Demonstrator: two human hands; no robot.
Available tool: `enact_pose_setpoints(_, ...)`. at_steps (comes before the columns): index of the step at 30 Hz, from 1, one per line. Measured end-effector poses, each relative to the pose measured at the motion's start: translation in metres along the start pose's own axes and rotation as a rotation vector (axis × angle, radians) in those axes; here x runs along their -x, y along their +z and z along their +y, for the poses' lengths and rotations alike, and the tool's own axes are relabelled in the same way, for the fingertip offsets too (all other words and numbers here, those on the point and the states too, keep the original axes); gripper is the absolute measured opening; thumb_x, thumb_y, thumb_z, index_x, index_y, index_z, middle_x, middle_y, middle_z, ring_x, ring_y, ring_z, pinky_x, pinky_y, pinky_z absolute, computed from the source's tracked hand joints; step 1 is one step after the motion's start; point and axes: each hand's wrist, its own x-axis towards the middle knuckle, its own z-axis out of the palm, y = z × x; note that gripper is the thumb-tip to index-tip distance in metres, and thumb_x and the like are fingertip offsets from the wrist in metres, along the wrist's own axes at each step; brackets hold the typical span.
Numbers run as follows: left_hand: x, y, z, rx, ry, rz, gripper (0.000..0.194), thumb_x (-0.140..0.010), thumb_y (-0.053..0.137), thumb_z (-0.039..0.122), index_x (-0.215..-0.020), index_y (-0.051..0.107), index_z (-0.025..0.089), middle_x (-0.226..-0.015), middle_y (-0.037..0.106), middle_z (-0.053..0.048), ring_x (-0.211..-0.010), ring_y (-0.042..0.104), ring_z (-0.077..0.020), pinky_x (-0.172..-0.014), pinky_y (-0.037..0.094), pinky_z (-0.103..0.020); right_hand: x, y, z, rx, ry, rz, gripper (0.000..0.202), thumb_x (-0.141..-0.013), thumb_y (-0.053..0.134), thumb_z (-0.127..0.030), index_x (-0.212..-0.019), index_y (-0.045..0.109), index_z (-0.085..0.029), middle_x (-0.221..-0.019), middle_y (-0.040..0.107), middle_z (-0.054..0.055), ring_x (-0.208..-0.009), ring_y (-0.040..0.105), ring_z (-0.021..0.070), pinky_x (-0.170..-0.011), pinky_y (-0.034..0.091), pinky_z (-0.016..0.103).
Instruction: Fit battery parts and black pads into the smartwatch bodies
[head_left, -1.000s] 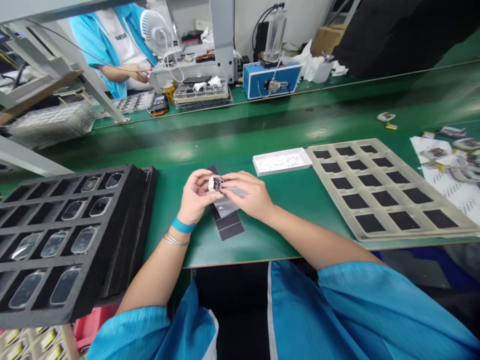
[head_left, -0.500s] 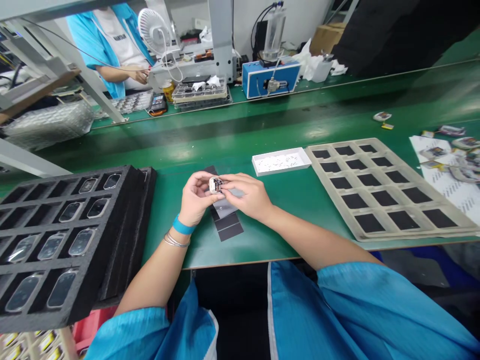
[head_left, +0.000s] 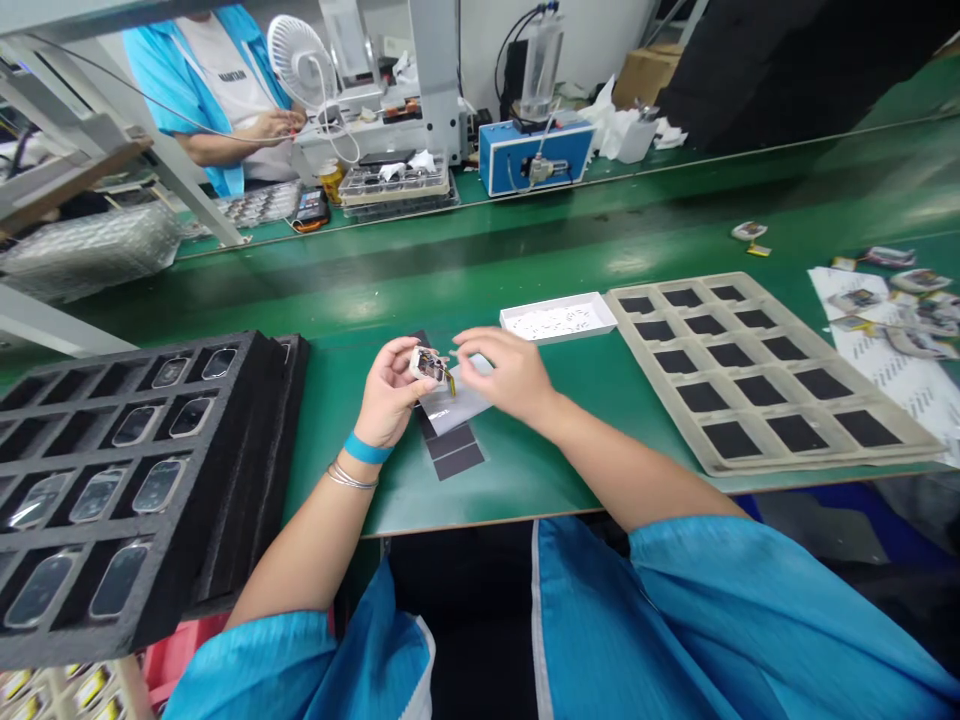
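Observation:
My left hand [head_left: 388, 392] grips a small smartwatch case [head_left: 429, 364] by its edges, between thumb and fingers. The case is pale-rimmed, and its open side shows dark electronics with a yellow strip hanging off the right. Just to the right, my right hand [head_left: 506, 372] has thumb and forefinger drawn together, a short gap from the case. Whatever sits between those fingertips is too small to name. Under both hands lie a translucent sheet [head_left: 459, 405] and dark rectangular strips [head_left: 457, 460], partly covered.
On the left, black foam trays [head_left: 169, 535] hold several watch faces. A white shallow box [head_left: 559, 318] with tiny pieces stands ahead, beside a beige compartment tray [head_left: 694, 400]. Small electronic parts [head_left: 919, 310] lie far right. Across the bench, a person [head_left: 217, 100] works near a white fan [head_left: 300, 62].
My right hand has drawn away from the watch case to the right, its fingers lifted. The case now tilts so its inside and the yellow strip show.

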Motion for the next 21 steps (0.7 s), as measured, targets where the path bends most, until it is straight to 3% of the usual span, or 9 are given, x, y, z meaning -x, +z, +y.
enact_pose_setpoints(4,-0.002,-0.009,0.002,0.076,-0.087,-0.050,0.065,-0.063,0.089,0.038,-0.119,0.058,0.028,-0.106,0.071,-0.004,-0.098,0.073,-0.0236,-0.083,0.061,-0.037,-0.019,-0.051,0.040,0.286,0.337,-0.055,0.013,-0.081,0.061,-0.015,-0.079,0.072,-0.020,-0.091,0.075,0.005,-0.093,0.070,0.0252,-0.092,0.054,0.042)
enact_pose_setpoints(7,-0.003,-0.013,0.000,0.108,-0.134,-0.067,0.062,-0.064,0.089,0.039,-0.118,0.061,0.026,-0.107,0.071,-0.006,-0.099,0.073,-0.0264,-0.084,0.062,-0.040,-0.024,-0.065,0.056,0.327,0.549,-0.073,0.016,-0.082,0.061,-0.014,-0.088,0.075,-0.018,-0.094,0.075,0.007,-0.098,0.070,0.0267,-0.097,0.052,0.043)
enact_pose_setpoints(10,-0.003,-0.015,-0.003,0.139,-0.170,-0.071,0.060,-0.062,0.090,0.038,-0.115,0.064,0.024,-0.106,0.072,-0.007,-0.098,0.073,-0.0278,-0.085,0.062,-0.042,-0.018,-0.042,0.044,-0.036,0.504,-0.049,0.017,-0.086,0.060,-0.021,-0.096,0.075,-0.020,-0.104,0.076,0.006,-0.103,0.070,0.0233,-0.099,0.053,0.041)
enact_pose_setpoints(14,-0.002,-0.012,-0.004,0.134,-0.192,-0.081,0.060,-0.060,0.092,0.036,-0.112,0.066,0.022,-0.103,0.073,-0.006,-0.091,0.073,-0.0232,-0.081,0.062,-0.037,-0.001,0.006,0.006,-0.620,0.488,-0.173,0.022,-0.081,0.071,-0.036,-0.095,0.072,-0.020,-0.097,0.077,0.004,-0.091,0.073,0.0190,-0.087,0.059,0.035)
enact_pose_setpoints(17,-0.002,-0.008,-0.001,0.157,-0.201,-0.087,0.057,-0.055,0.094,0.030,-0.106,0.070,0.022,-0.093,0.073,-0.002,-0.080,0.072,-0.0160,-0.073,0.062,-0.027,0.008,0.021,-0.013,-0.685,0.508,-0.157,0.015,-0.082,0.069,-0.034,-0.090,0.071,-0.021,-0.092,0.077,0.003,-0.085,0.073,0.0170,-0.080,0.060,0.031)
enact_pose_setpoints(21,0.005,-0.004,0.010,0.205,-0.228,-0.115,0.046,-0.060,0.091,0.026,-0.102,0.073,0.023,-0.090,0.074,0.004,-0.078,0.070,-0.0108,-0.074,0.059,-0.019,0.012,0.016,-0.020,-0.586,0.472,-0.095,0.011,-0.082,0.068,-0.028,-0.089,0.072,-0.021,-0.092,0.077,0.002,-0.084,0.074,0.0167,-0.083,0.060,0.030)
